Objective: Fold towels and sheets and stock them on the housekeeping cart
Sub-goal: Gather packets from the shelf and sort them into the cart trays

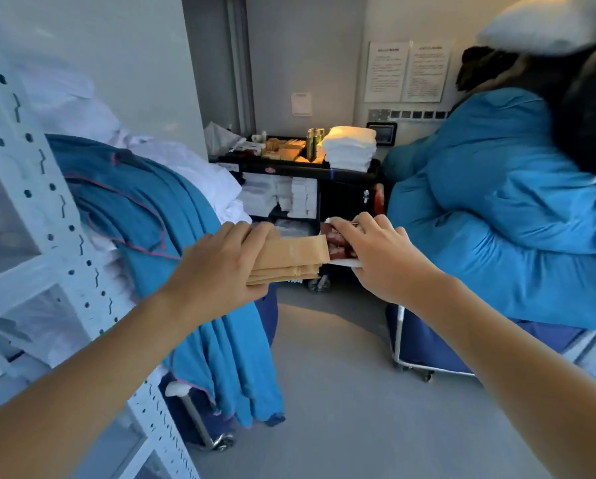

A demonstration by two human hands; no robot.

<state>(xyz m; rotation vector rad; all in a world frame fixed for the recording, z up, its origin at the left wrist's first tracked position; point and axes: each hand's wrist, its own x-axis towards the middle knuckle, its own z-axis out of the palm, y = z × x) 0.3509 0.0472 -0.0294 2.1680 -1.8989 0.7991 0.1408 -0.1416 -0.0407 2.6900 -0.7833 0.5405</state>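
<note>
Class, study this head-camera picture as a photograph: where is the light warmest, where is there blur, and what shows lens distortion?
Head view: warmest light falls on the cart top and its towels; the rest looks cool and bluish. The rack at left bows, a wide-angle effect. The white bundle at top right is soft and blurred. The left hand and right hand are fairly sharp.

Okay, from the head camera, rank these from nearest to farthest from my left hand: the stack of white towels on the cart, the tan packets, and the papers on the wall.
1. Tan packets: gripped in the left hand.
2. Stack of white towels: on the cart's top, ahead and right.
3. Papers on the wall: behind the cart, upper right.
</note>
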